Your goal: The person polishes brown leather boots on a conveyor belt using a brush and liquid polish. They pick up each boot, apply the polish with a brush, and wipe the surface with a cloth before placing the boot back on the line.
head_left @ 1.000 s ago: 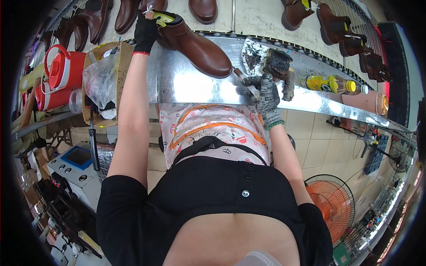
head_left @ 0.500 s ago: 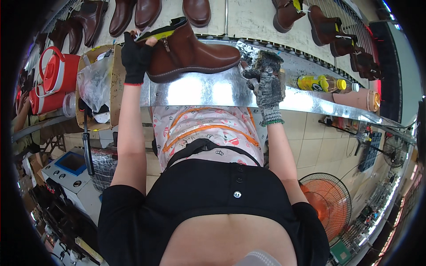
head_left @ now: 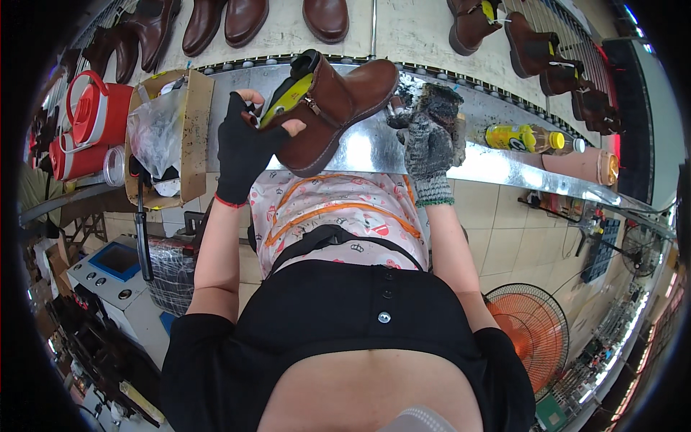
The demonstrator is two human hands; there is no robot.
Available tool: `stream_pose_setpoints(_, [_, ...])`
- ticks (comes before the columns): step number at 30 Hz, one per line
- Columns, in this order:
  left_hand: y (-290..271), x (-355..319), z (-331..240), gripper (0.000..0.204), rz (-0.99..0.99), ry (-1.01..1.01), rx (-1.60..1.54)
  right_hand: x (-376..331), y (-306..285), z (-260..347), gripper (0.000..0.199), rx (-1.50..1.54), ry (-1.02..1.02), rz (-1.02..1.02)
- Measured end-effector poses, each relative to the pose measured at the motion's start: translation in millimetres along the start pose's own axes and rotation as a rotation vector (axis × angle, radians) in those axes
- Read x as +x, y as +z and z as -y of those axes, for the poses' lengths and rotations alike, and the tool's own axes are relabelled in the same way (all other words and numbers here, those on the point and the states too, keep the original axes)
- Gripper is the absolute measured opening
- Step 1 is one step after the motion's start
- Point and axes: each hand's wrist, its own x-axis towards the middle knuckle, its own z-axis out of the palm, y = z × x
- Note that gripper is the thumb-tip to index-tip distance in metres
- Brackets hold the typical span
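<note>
My left hand [head_left: 248, 147], in a black fingerless glove, grips a brown leather ankle boot [head_left: 332, 108] by the top of its shaft. The boot is tilted, toe up to the right, with its side zip and yellow lining showing. Its heel hangs over the near edge of the metal ledge [head_left: 374, 153]. To the right, my right hand [head_left: 430, 147] wears a grey knit glove stained black. Its fingers are curled at a blackened, crusty lump [head_left: 437, 104]; what they hold is hidden. The boot's toe is just left of this hand, apart from it.
Beyond the ledge, a pale conveyor [head_left: 410, 32] carries several brown boots. On the right lie a yellow-labelled bottle [head_left: 515, 137] and a pinkish cylinder [head_left: 579, 164]. A cardboard box [head_left: 194, 133] with plastic bags and a red jug [head_left: 101, 115] are left. An orange fan [head_left: 529, 331] stands lower right.
My left hand has drawn the boot's heel nearer and turned the boot, so its toe points up more and its opening faces left. My right hand has shifted slightly nearer.
</note>
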Motion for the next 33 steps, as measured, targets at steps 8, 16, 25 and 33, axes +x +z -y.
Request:
stream_pose_setpoints(8, [6,-21,5,0.058,0.256,-0.288,-0.449,-6,-1,5,0.034,-0.113,-0.18,0.063])
stream_pose_setpoints(16, [2,-47,1,0.069,0.385,-0.564,-0.717,-24,4,13,0.027,-0.125,-0.321,0.091])
stream_pose_setpoints(25, [12,-75,20,0.052,0.539,-0.701,-0.962,-27,-15,16,0.04,-0.099,-0.165,0.242])
stream_pose_setpoints(33, [14,-74,-27,0.053,0.471,-0.782,-0.912,-37,-42,25,0.035,-0.133,-0.124,0.399])
